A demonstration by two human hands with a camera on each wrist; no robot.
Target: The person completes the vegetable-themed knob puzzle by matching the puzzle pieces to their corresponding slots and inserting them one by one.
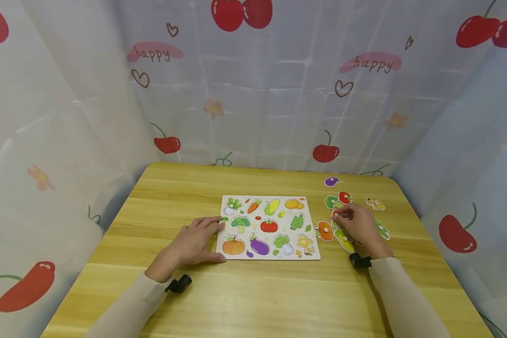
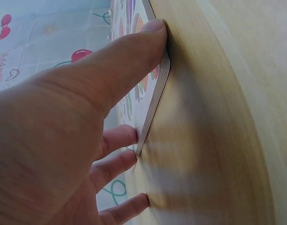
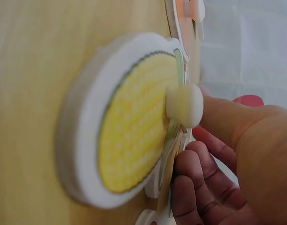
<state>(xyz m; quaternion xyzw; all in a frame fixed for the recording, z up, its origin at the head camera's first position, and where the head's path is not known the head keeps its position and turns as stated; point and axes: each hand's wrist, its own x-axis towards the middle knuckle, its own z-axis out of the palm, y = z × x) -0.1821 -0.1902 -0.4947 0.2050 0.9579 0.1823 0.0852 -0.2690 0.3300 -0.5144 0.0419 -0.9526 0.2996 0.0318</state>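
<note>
A wooden vegetable puzzle board (image 1: 253, 239) lies flat on the table. My left hand (image 1: 196, 240) rests at its left side, thumb on the near corner and fingers spread along the edge. In the left wrist view, the thumb (image 2: 120, 61) presses the board's corner. To the right of the board, my right hand (image 1: 359, 225) pinches a small red-orange knobbed puzzle piece (image 1: 335, 216), mostly hidden by the fingertips. Just below that hand lies the corn piece (image 1: 344, 240), its white knob upward, large in the right wrist view. The pumpkin piece (image 1: 324, 231) is beside it.
Farther back lie the eggplant piece (image 1: 331, 181), the broccoli piece (image 1: 332, 202), the tomato piece (image 1: 345, 197) and the mushroom piece (image 1: 375, 203). A leafy green piece (image 1: 382, 229) sits right of the hand. Cherry-print curtains (image 1: 253, 117) surround the wooden table (image 1: 253, 300).
</note>
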